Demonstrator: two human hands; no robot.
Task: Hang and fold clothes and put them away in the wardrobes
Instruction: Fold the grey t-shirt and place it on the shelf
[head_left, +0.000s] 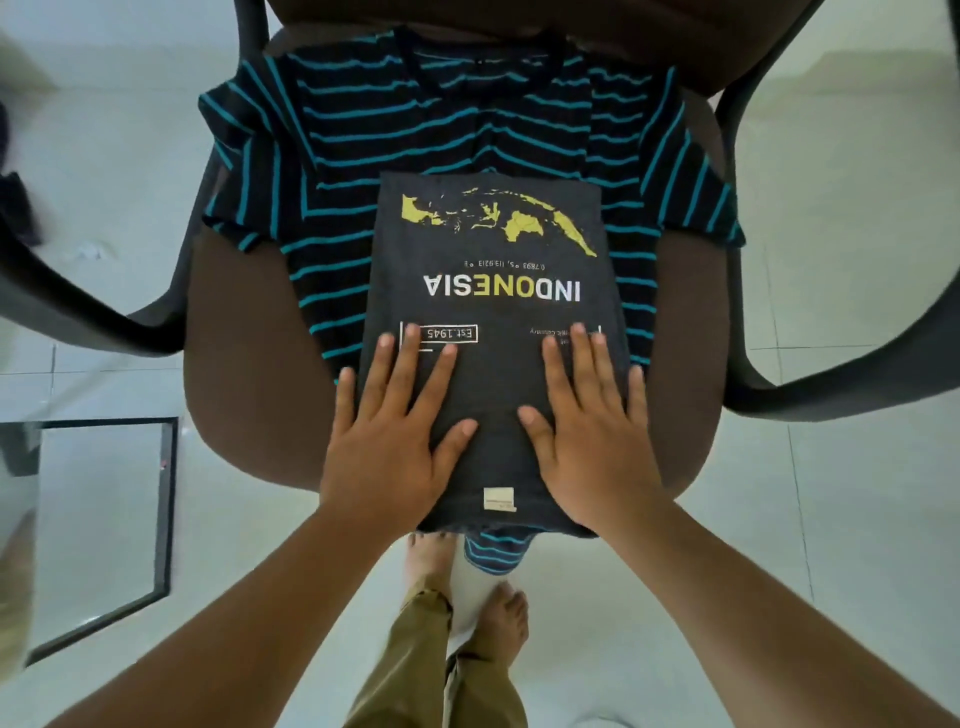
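A dark grey T-shirt (493, 312) with a yellow map print and the word INDONESIA lies folded into a narrow rectangle on the seat of a brown chair (249, 374). Under it a black shirt with teal stripes (415, 119) is spread flat, its hem hanging over the seat's front edge. My left hand (387, 441) presses flat on the near left part of the folded T-shirt, fingers spread. Palm down, my right hand (587, 431) rests on the near right part.
The chair has dark curved armrests (88, 306) on both sides and a backrest at the top. A glass panel with a dark frame (166, 509) sits low on the left. My bare feet (467, 587) stand on the pale tiled floor below the seat.
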